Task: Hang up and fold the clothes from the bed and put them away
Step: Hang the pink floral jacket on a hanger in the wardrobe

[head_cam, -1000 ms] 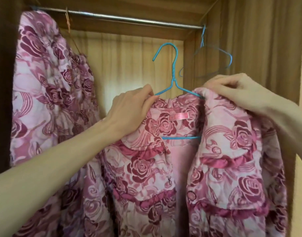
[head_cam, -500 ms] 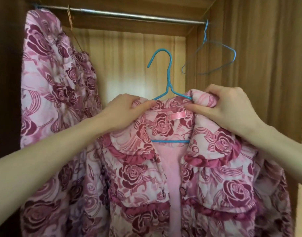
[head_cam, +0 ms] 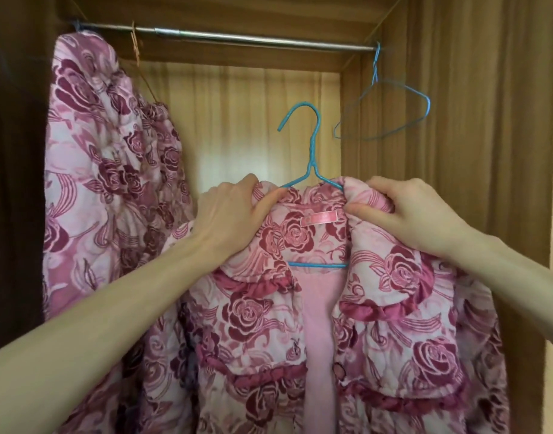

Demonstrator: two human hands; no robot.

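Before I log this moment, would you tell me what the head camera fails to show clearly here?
- Lower part of the rose-print jacket: cut off by the bottom edge of the head view.
- Shoulders of the blue hanger inside it: covered by the collar and by the left hand and right hand.
- Pink neck label: print too small to read.
- Hanger of the second rose-print garment: mostly hidden by its fabric.
- Bed and remaining clothes: outside the view.

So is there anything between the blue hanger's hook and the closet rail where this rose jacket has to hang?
Nothing visible. The metal closet rail is bare above the blue wire hanger's hook; a pink rose-patterned garment hangs left, an empty blue wire hanger right.
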